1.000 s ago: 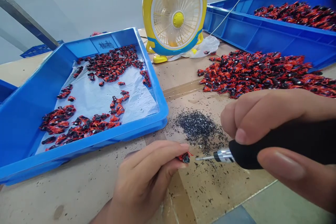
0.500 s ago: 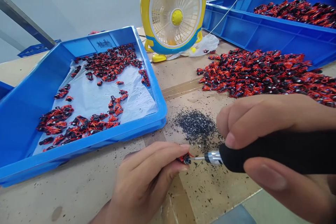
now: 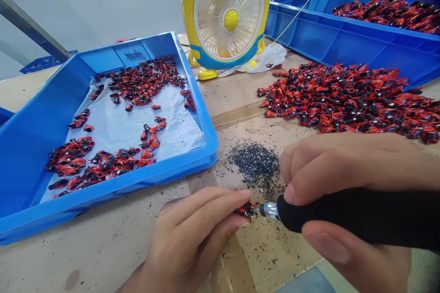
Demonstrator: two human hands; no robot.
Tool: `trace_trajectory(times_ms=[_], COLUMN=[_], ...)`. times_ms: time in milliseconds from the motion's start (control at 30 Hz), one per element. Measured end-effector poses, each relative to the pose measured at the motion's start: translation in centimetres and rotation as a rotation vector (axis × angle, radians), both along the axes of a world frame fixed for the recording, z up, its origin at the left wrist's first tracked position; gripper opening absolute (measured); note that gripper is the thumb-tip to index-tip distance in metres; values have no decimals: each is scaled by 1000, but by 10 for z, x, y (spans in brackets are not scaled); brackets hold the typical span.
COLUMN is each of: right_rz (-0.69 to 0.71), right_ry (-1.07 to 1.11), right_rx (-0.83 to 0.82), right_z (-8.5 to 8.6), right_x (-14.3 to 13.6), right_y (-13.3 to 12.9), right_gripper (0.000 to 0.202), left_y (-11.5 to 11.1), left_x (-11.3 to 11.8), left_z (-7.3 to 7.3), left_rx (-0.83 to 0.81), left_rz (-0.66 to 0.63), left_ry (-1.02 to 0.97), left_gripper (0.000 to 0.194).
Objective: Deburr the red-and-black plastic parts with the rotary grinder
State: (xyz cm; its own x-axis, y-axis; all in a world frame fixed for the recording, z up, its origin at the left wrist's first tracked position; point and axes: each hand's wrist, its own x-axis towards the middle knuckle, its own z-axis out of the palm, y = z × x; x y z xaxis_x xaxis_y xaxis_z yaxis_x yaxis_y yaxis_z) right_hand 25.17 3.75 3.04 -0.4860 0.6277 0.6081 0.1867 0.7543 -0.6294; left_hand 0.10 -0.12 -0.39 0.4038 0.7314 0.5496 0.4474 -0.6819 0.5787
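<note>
Between its thumb and fingertips, my left hand point(image 3: 197, 233) pinches a small red and black part point(image 3: 245, 209), which is mostly covered by the fingers. My right hand point(image 3: 340, 169) is wrapped round a black-handled tool point(image 3: 354, 215) with a silver collar. The tool's thin metal tip points left and meets the part at its open end; only a short stretch of the tip shows. Behind the hands, a heap of black shavings point(image 3: 257, 162) lies on the cardboard-covered table. A large pile of red and black parts point(image 3: 343, 94) sits beyond my right hand.
A blue tray point(image 3: 206, 146) on the left holds many similar parts on a white sheet. Another blue tray point(image 3: 319, 32) at the back right holds more. A yellow fan point(image 3: 225, 18) stands between them, with a white cord point(image 3: 302, 8) running in front of the right tray.
My right hand and the tool have moved left and slightly down, bringing the collar closer to the part. Less of the metal tip shows. My left hand has hardly moved.
</note>
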Motion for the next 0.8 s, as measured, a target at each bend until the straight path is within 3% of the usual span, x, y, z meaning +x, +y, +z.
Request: trace_trajectory(times_ms=[300,433,800], right_rz=[12,80,44], right_ry=[-31,-25,-61], right_rx=[19,23,4], right_z=[-1,-1,3], right_x=[-8,-7,-6], right_y=[10,13,12], right_gripper=[13,12,13], left_y=[0,-1,-2], left_x=[1,0,2], left_z=[-2,-3,-3], left_rx=[11,10,-3], left_rz=[8,-8,5], left_ry=[17,24,32], left_gripper=[19,19,20])
